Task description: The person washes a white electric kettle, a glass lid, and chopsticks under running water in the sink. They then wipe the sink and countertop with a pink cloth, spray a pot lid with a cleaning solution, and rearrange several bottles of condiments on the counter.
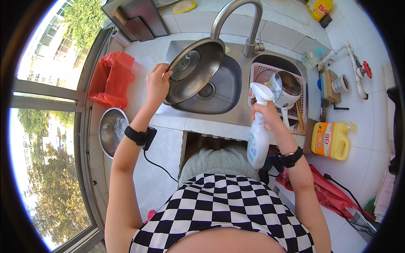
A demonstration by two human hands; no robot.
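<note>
My left hand grips the rim of a round metal basin, which is tilted over the left bowl of the stainless steel sink, its inside partly facing me. My right hand is closed around the neck of a white spray bottle, held upright in front of the right bowl with its nozzle toward the basin. Behind the bottle, a pink perforated basket in the right bowl holds a white pot, a clear lid and chopsticks. The curved metal faucet stands behind the basin.
On the left counter are a red plastic bag and a metal bowl. A cleaver leans against a board at the back left. A yellow jug, a clear bottle and wall pipes are at the right.
</note>
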